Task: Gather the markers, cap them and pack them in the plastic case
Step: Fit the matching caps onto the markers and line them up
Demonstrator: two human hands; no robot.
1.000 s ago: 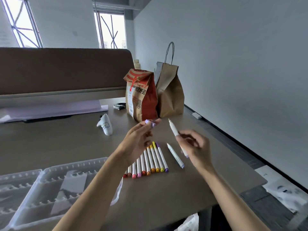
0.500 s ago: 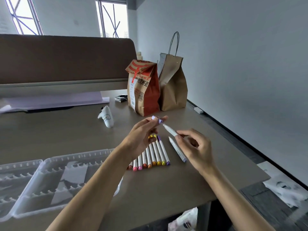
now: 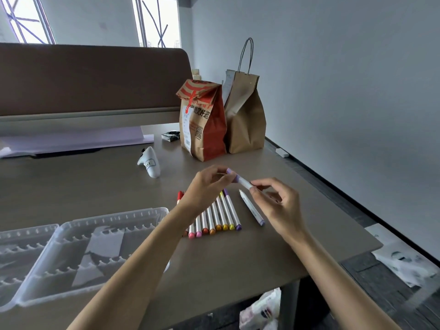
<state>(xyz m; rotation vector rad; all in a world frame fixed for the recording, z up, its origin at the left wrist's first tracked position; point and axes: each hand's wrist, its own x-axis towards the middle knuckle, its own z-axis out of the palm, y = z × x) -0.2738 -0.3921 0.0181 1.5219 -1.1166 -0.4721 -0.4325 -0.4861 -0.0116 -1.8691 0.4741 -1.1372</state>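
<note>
My left hand (image 3: 204,186) pinches a lilac cap (image 3: 232,175) that sits on the tip of a white marker (image 3: 245,183). My right hand (image 3: 277,206) grips that marker's barrel above the table. Below the hands lies a row of several capped white markers (image 3: 219,216) with coloured ends, side by side. One uncapped white marker with a lilac end (image 3: 252,208) lies apart, just right of the row. The clear plastic case (image 3: 78,248) lies open at the near left, its slotted trays holding no markers that I can see.
A red-and-brown paper bag (image 3: 202,122) and a plain brown handled bag (image 3: 245,110) stand at the back right. A small white controller-like object (image 3: 150,161) lies mid-table. A brown partition (image 3: 90,77) runs along the back. The table's right edge (image 3: 333,203) drops to the floor.
The hands came together: the cap in my left hand and the marker tip in my right hand were apart, and now the cap sits on the tip.
</note>
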